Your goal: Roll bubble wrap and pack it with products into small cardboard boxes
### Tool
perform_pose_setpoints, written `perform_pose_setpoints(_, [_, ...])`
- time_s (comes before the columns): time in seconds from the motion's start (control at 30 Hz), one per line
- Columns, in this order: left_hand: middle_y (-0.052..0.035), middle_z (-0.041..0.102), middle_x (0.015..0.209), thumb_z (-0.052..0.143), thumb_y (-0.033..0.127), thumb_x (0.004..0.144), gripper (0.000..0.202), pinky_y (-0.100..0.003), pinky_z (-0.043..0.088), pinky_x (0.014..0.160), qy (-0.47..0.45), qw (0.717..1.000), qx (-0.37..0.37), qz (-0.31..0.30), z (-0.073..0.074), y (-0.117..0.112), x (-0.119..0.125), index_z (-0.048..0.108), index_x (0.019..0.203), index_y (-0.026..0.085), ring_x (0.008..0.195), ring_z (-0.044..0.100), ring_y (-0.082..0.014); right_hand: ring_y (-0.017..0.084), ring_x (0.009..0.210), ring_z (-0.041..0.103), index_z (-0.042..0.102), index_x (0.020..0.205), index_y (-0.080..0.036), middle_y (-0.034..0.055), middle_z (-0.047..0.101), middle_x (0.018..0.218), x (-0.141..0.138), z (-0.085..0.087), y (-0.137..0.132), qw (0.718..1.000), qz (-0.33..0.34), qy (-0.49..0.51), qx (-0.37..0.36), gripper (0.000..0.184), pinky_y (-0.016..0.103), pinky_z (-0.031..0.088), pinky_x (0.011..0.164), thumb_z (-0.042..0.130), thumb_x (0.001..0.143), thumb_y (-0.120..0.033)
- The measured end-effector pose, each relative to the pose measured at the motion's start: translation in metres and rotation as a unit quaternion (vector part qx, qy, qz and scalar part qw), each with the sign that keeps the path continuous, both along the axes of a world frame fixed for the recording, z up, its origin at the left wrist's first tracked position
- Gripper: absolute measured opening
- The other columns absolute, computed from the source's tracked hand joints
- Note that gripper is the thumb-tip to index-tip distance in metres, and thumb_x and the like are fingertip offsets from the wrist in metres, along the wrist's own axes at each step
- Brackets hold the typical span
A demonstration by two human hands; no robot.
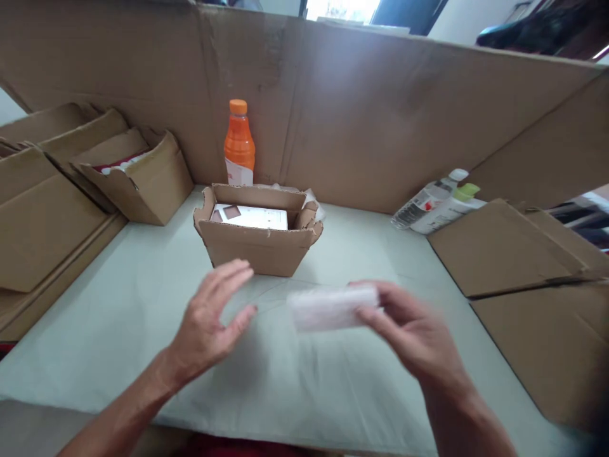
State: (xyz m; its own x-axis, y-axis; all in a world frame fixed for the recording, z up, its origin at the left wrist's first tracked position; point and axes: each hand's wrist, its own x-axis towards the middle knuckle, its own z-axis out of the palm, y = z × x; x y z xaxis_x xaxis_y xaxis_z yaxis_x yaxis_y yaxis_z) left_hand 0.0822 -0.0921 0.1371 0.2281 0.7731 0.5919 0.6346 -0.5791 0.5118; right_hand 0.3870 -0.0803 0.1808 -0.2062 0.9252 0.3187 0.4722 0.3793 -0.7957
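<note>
My right hand [412, 327] pinches a small white packet [333, 307], blurred by motion, above the pale table [118, 317]. My left hand [214, 311] hovers just left of the packet with fingers stretched out and apart, holding nothing. Behind both hands stands a small open cardboard box [259, 244] with a white card or booklet [252, 217] lying inside it.
An orange bottle [239, 143] stands behind the box against a tall cardboard wall [361, 108]. Two plastic bottles [438, 200] lie at the right. Flat cardboard sheets [514, 251] cover the right side. More open cardboard boxes [137, 174] sit at the left.
</note>
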Motion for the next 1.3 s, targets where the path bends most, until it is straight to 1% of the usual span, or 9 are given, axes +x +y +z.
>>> perform_pose_setpoints(0.13, [-0.0139,0.058,0.141,0.06,0.013,0.09,0.058,-0.056,0.041,0.113,0.081,0.98,0.144,0.113,0.021,0.051,-0.022,0.047,0.145,0.024,0.142,0.047,-0.0343,0.02,0.086,0.07,0.07,0.112,-0.027,0.0045,0.075,0.1,-0.015,0.039,0.066,0.989,-0.054,0.084,0.106,0.027,0.033,0.058,0.071,0.071,0.09,-0.041])
perform_pose_setpoints(0.27, [-0.0122,0.066,0.123,0.055,0.009,0.089,0.051,-0.054,0.042,0.111,0.11,0.969,0.167,0.141,0.01,0.077,-0.024,0.052,0.139,0.021,0.127,0.059,-0.0312,0.019,0.079,0.067,0.068,0.11,-0.02,0.0043,0.073,0.091,-0.038,0.051,0.128,0.988,-0.062,-0.08,0.12,0.031,0.034,0.055,0.07,0.064,0.089,-0.044])
perform_pose_setpoints(0.4, [-0.0114,0.069,0.11,0.054,0.004,0.087,0.044,-0.051,0.045,0.107,0.097,0.964,0.202,0.14,0.0,0.077,-0.025,0.058,0.128,0.017,0.11,0.064,-0.0268,0.022,0.073,0.065,0.07,0.108,-0.019,0.0043,0.07,0.078,-0.06,0.06,0.151,0.903,-0.129,-0.4,0.09,0.029,0.034,0.047,0.068,0.064,0.085,-0.035])
perform_pose_setpoints(0.47, [-0.0114,0.069,0.107,0.055,0.002,0.086,0.042,-0.051,0.046,0.106,0.093,0.964,0.207,0.135,0.0,0.075,-0.026,0.06,0.125,0.016,0.107,0.064,-0.0264,0.023,0.073,0.065,0.07,0.106,-0.02,0.0061,0.071,0.077,-0.074,0.063,0.154,0.861,-0.128,-0.486,0.079,0.027,0.032,0.044,0.065,0.063,0.084,-0.034])
perform_pose_setpoints(0.57, [-0.0111,0.069,0.107,0.056,0.001,0.085,0.04,-0.051,0.046,0.106,0.09,0.966,0.204,0.133,0.001,0.074,-0.027,0.061,0.122,0.016,0.106,0.064,-0.0264,0.024,0.076,0.066,0.072,0.101,-0.019,0.0096,0.073,0.084,-0.097,0.06,0.162,0.833,-0.099,-0.543,0.042,0.022,0.03,0.041,0.062,0.061,0.084,-0.028])
perform_pose_setpoints(0.77, [-0.0108,0.07,0.108,0.057,0.003,0.087,0.035,-0.052,0.044,0.108,0.087,0.97,0.191,0.124,-0.002,0.071,-0.027,0.062,0.12,0.016,0.108,0.064,-0.0263,0.021,0.071,0.065,0.071,0.076,-0.019,0.009,0.075,0.081,-0.111,0.052,0.175,0.844,0.018,-0.534,-0.045,0.01,0.029,0.037,0.058,0.062,0.082,-0.02])
perform_pose_setpoints(1.03, [-0.0116,0.07,0.108,0.062,0.006,0.085,0.036,-0.054,0.046,0.106,0.082,0.968,0.199,0.125,-0.004,0.066,-0.023,0.062,0.12,0.015,0.113,0.063,-0.0299,0.026,0.096,0.07,0.076,0.099,-0.021,0.0107,0.078,0.105,-0.112,0.042,0.176,0.829,0.006,-0.558,-0.035,0.019,0.03,0.045,0.069,0.062,0.086,-0.022])
perform_pose_setpoints(1.2, [-0.0174,0.053,0.143,0.068,0.012,0.083,0.064,-0.054,0.041,0.113,-0.007,0.963,0.2,0.178,-0.01,0.053,-0.029,0.049,0.144,0.02,0.137,0.049,-0.0345,0.027,0.105,0.069,0.074,0.111,-0.02,0.0111,0.073,0.121,-0.074,0.046,0.151,0.906,-0.049,-0.407,0.104,0.026,0.039,0.049,0.087,0.062,0.09,-0.029])
perform_pose_setpoints(1.3, [-0.0154,0.049,0.148,0.068,0.022,0.085,0.068,-0.055,0.041,0.114,-0.104,0.967,0.09,0.215,-0.031,0.045,-0.044,0.044,0.149,0.023,0.138,0.049,-0.0332,0.023,0.095,0.069,0.072,0.105,-0.021,0.0084,0.075,0.109,-0.029,0.029,0.12,0.945,-0.137,-0.234,0.181,0.023,0.041,0.049,0.09,0.056,0.094,-0.033])
